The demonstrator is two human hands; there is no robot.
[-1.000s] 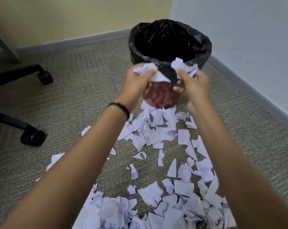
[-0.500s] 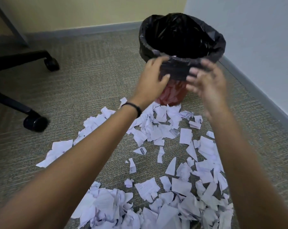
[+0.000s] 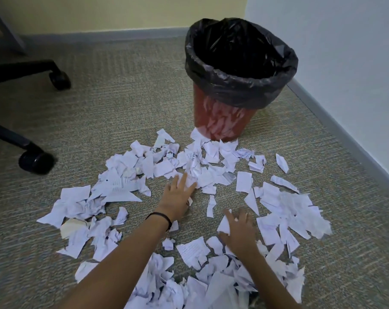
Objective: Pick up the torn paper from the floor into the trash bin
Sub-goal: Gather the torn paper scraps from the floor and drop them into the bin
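Paper scraps (image 3: 120, 188), jagged and crumpled, lie under flat, splayed left hand (image 3: 178, 197) and right hand (image 3: 239, 229).

A thin black band (image 3: 159, 217) is worn at the wrist of the left hand (image 3: 177, 198) — plain, cord-like; both forearms are left bare.

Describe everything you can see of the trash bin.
The trash bin is a round, reddish-brown tub, narrower at the base, standing upright on the carpet near the room's corner. A glossy black bag lines it and folds over the rim. Pale patches show on its wall. Torn paper lies against its foot.
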